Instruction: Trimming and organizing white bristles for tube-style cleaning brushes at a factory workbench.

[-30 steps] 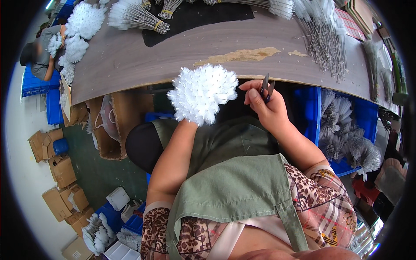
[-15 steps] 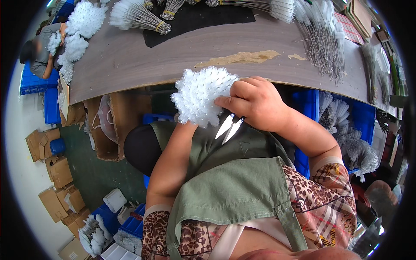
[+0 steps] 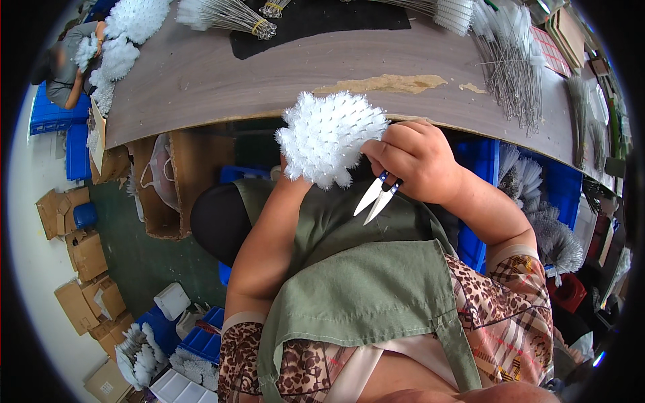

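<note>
A dense bundle of white bristle brushes (image 3: 328, 138), its many tips facing up, is held over my lap at the table's near edge. My left hand (image 3: 296, 180) supports it from beneath; the bundle hides the fingers, and only the wrist area shows. At the bundle's right side, my right hand (image 3: 423, 161) is closed, thumb and forefinger touching the outer bristles. The same hand grips small thread snips (image 3: 377, 197), whose two bare blades stick out below the fingers, pointing down and left, slightly parted.
Wire-handled brushes in banded bunches (image 3: 232, 19) lie on a black mat (image 3: 316, 23) on the table (image 3: 222, 87). More wire brushes (image 3: 514, 74) lie at right. A blue crate (image 3: 478, 171) holds brushes below. Cardboard boxes (image 3: 87, 255) stand left; a person (image 3: 77, 64) works far left.
The view has shifted a little, so the table sits higher in it. The bundle has turned slightly, and my right hand with the snips stays at its right side.
</note>
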Demonstrator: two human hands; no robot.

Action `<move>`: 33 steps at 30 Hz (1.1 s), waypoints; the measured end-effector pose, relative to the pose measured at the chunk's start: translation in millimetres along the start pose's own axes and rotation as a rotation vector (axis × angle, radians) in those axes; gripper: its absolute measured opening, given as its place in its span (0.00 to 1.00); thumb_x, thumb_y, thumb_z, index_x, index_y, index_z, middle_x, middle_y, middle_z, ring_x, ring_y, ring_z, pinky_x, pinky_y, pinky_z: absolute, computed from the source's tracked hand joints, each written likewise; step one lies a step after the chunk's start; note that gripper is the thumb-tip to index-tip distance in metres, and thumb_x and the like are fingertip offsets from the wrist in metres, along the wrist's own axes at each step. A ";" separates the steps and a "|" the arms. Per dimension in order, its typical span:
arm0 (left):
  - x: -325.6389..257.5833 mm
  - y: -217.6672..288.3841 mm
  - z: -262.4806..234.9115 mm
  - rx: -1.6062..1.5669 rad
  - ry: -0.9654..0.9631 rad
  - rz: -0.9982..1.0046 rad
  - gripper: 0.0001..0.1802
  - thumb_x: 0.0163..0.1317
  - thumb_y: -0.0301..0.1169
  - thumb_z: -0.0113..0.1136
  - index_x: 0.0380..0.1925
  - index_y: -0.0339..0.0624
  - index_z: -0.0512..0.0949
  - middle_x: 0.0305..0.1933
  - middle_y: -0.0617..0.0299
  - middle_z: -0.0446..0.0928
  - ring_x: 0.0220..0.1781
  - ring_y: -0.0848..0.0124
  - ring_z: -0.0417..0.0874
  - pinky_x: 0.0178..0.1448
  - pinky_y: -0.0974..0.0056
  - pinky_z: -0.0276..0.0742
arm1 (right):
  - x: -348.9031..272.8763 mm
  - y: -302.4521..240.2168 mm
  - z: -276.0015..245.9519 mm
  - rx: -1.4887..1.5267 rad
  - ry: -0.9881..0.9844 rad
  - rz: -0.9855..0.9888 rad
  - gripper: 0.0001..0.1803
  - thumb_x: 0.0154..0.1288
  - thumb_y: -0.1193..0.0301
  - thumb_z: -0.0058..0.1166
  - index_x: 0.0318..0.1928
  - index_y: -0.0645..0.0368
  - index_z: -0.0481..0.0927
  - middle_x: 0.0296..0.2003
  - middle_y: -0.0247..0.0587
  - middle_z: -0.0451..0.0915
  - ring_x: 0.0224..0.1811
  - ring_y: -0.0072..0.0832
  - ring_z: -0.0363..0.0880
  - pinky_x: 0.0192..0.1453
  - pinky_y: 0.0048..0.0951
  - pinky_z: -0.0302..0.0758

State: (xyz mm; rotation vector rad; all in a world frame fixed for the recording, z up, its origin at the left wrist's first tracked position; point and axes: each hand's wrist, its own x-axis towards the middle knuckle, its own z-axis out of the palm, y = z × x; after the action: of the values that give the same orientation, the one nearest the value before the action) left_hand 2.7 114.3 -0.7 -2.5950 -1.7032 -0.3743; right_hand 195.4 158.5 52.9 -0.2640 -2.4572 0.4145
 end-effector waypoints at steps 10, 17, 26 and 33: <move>-15.3 -2.1 9.9 -0.031 -0.093 -0.132 0.26 0.59 0.47 0.47 0.60 0.67 0.66 0.64 0.68 0.66 0.64 0.63 0.67 0.64 0.46 0.59 | -38.9 -13.7 6.0 0.444 0.299 0.551 0.03 0.54 0.77 0.59 0.31 0.61 0.79 0.22 0.33 0.70 0.23 0.21 0.67 0.27 0.23 0.65; -28.9 2.9 16.6 -0.661 0.030 -0.332 0.24 0.60 0.45 0.45 0.57 0.57 0.67 0.60 0.61 0.68 0.60 0.60 0.70 0.63 0.47 0.62 | -47.3 -26.7 17.6 0.688 0.217 0.737 0.05 0.62 0.73 0.55 0.34 0.62 0.79 0.26 0.30 0.72 0.27 0.16 0.66 0.32 0.20 0.64; -31.9 -1.0 34.6 -1.508 0.213 -0.525 0.23 0.61 0.42 0.42 0.53 0.44 0.69 0.55 0.52 0.71 0.56 0.56 0.73 0.61 0.49 0.66 | -36.8 -37.2 18.4 0.602 0.179 0.640 0.05 0.55 0.76 0.61 0.32 0.60 0.79 0.23 0.34 0.71 0.23 0.23 0.68 0.28 0.23 0.66; -37.4 -0.5 45.5 -2.188 0.354 -0.644 0.24 0.62 0.41 0.39 0.50 0.33 0.70 0.51 0.46 0.74 0.52 0.53 0.76 0.60 0.51 0.69 | -7.6 -37.1 20.5 0.308 0.213 0.178 0.14 0.45 0.78 0.64 0.36 0.58 0.80 0.22 0.35 0.70 0.22 0.29 0.72 0.25 0.27 0.68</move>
State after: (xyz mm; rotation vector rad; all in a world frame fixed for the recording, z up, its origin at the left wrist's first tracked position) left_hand -3.2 87.2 -52.7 -1.1603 -2.0340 -3.9725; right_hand 185.5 117.1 46.4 -0.3758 -2.1337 0.7906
